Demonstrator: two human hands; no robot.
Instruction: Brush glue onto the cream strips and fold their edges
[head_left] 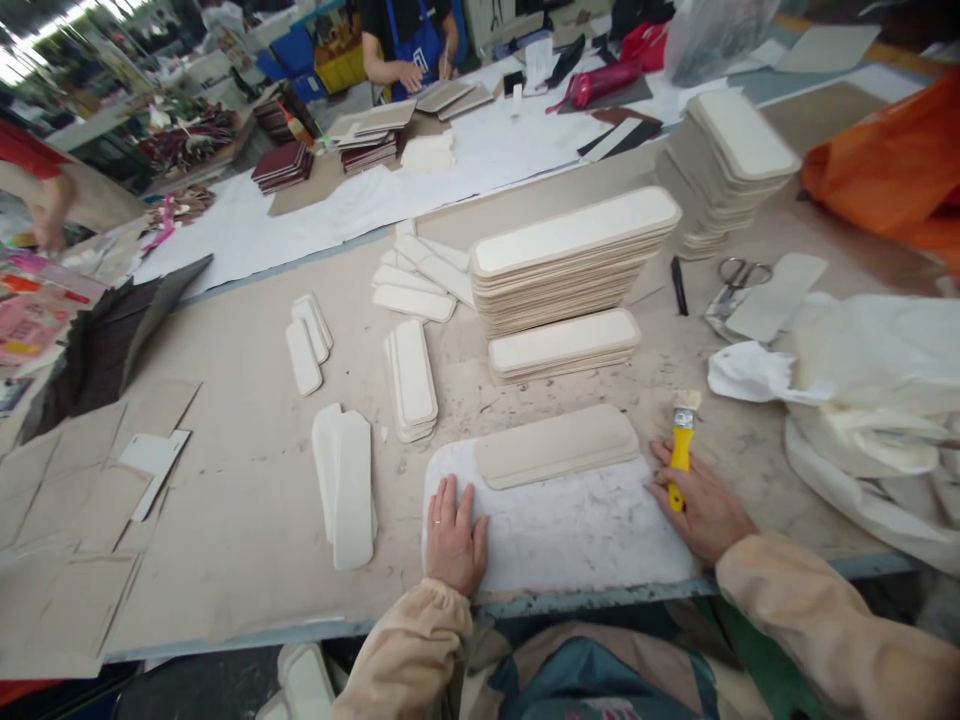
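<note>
Up close in the head view, the left hand (455, 535) lies flat and unclenched on the white, glue-smeared work board (570, 545), grasping nothing. The right hand (701, 510) is closed around the yellow-handled glue brush (682, 440), bristles pointing away. Between them, on the board's far edge, rests the beige rounded-rectangle cardboard panel (555, 445): probably light, stiff and matte, best lifted by its long edges. Beyond it stands a tall stack of cream rounded panels (574, 260).
</note>
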